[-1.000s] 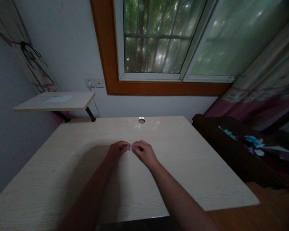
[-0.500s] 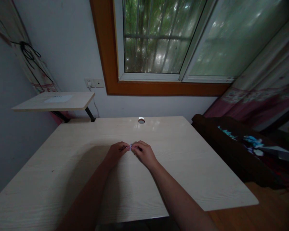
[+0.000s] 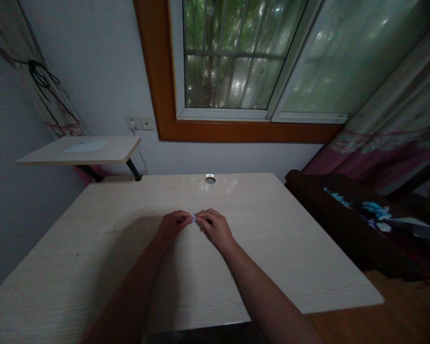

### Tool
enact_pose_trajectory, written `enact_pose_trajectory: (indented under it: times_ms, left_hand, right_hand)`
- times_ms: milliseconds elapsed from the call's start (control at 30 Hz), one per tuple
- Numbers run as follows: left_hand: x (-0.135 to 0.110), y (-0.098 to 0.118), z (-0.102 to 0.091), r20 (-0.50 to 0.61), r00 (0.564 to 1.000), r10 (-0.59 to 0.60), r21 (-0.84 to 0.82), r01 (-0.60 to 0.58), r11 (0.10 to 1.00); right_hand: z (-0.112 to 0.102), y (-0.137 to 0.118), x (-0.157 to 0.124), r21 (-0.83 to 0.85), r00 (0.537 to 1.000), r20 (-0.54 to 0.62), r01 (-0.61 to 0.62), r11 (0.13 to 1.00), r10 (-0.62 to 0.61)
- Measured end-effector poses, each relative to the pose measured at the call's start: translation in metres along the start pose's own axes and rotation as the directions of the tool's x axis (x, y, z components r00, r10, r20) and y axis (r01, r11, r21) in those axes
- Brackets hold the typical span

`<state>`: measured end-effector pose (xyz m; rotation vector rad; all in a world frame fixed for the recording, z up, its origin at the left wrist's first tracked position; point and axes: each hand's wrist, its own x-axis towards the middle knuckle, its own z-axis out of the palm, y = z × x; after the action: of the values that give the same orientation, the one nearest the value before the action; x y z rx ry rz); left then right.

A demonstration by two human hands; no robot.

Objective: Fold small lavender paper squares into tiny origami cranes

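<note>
Pinching a small pale thing (image 3: 193, 218) between the fingertips of the left hand (image 3: 171, 226) and right hand (image 3: 217, 226), a little below and left of the frame's centre, possibly paper or plastic but too tiny to tell. Reaching over the desk (image 3: 272, 248) from the bottom edge, facing a window (image 3: 232, 81) at the top.

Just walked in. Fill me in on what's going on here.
A person is working with both bare hands at a desk. The left hand pinches a small pale purple piece, and the right hand has its fingertips at the piece's other side. It's too small to tell what it is. A paper lies on the raised shelf.
</note>
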<state>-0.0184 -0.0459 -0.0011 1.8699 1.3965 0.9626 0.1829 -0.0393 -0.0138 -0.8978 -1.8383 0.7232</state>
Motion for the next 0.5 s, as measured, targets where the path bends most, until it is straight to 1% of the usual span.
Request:
enact_pose_trajectory:
  times_ms: [100,200,400,500]
  left_hand:
    - [0.0011,-0.0029,-0.0007,-0.002,1.0,-0.017,-0.027,0.017,1.0]
    - [0.0014,-0.0042,-0.0008,0.018,0.999,-0.027,-0.037,0.028,0.999]
    - [0.0014,-0.0022,-0.0003,0.028,0.999,-0.037,-0.027,0.038,0.999]
    - [0.0014,-0.0016,-0.0004,0.029,0.999,-0.032,-0.055,0.033,0.998]
  right_hand:
    - [0.0012,0.0038,-0.0006,0.094,0.998,0.012,-0.06,0.994,0.059]
    - [0.0018,0.0055,-0.0009,0.138,0.997,0.042,-0.07,0.988,0.065]
    - [-0.0005,0.0022,0.0008,0.076,0.999,0.041,-0.037,0.996,0.034]
    - [-0.0022,-0.0014,0.0011,0.059,0.999,0.037,-0.017,0.998,0.014]
